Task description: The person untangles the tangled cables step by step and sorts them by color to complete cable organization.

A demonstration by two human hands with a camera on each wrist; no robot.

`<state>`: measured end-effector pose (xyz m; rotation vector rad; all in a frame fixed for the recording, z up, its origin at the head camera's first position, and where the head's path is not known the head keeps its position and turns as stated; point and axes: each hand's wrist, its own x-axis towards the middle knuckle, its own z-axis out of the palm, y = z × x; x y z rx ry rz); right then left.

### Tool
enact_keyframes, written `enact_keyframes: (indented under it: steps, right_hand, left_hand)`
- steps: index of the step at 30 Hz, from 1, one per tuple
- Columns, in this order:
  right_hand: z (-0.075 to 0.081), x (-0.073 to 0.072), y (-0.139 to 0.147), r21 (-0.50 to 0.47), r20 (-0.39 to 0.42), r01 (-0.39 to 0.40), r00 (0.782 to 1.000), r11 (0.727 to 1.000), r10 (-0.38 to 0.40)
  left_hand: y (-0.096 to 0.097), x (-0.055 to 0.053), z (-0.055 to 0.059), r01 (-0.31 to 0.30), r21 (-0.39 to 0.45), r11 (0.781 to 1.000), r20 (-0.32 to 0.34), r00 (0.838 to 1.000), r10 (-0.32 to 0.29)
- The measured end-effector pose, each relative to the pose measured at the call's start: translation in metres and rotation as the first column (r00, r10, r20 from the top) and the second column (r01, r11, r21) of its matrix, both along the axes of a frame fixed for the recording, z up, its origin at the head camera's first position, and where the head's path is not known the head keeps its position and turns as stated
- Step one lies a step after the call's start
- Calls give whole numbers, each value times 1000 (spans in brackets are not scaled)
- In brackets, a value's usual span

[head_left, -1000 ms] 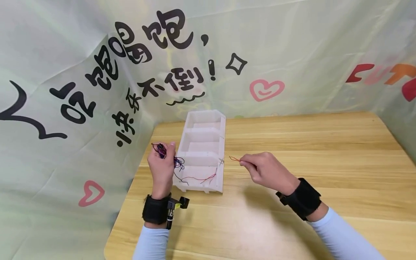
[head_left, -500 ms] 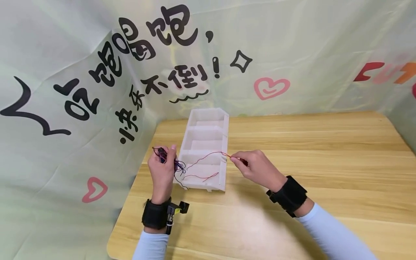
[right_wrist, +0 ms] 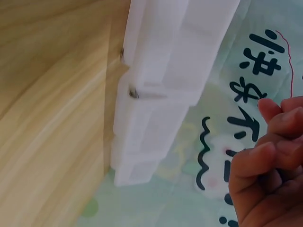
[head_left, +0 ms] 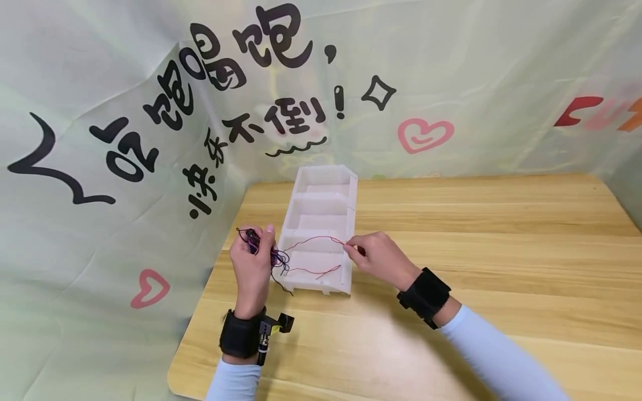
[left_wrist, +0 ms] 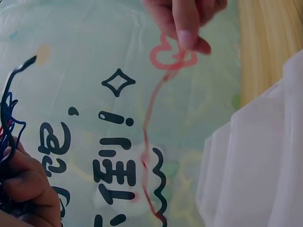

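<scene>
My left hand grips a tangled bundle of thin wires, black, blue and purple, above the left side of the front bin. A black end sticks out of the bundle in the left wrist view. My right hand pinches one end of a red wire at the bin's right edge. This wire arches leftward to near the bundle; its far end is hard to make out. A second red wire trails from the bundle's side, lower over the front bin.
White stacked bins with three compartments stand on the wooden table, running back to the wall. A printed cloth with black lettering and pink hearts covers the walls behind and at the left. Bare tabletop lies to the right.
My right hand has moved left to the bin's edge, and the red wire it pinches now stretches in an arch toward the bundle. The left hand keeps its grip. The head view has shifted slightly.
</scene>
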<state>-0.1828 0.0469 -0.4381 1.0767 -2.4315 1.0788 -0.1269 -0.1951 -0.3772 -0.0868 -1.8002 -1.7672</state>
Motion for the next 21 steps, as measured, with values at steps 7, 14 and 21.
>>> enact_keyframes:
  steps: [7,14,21]
  right_hand:
    - [-6,-3,-22,43,-7,-1,1000,999,1]
    - [-9,-1,-35,110,6,67,998,992,-68]
    - [-9,1,-35,114,-32,101,995,988,-98]
  left_hand:
    - [0,3,1,29,18,999,-15,999,-28]
    - [-1,4,1,38,22,999,-18,999,-37]
    - [-2,4,0,48,18,999,-15,999,-47]
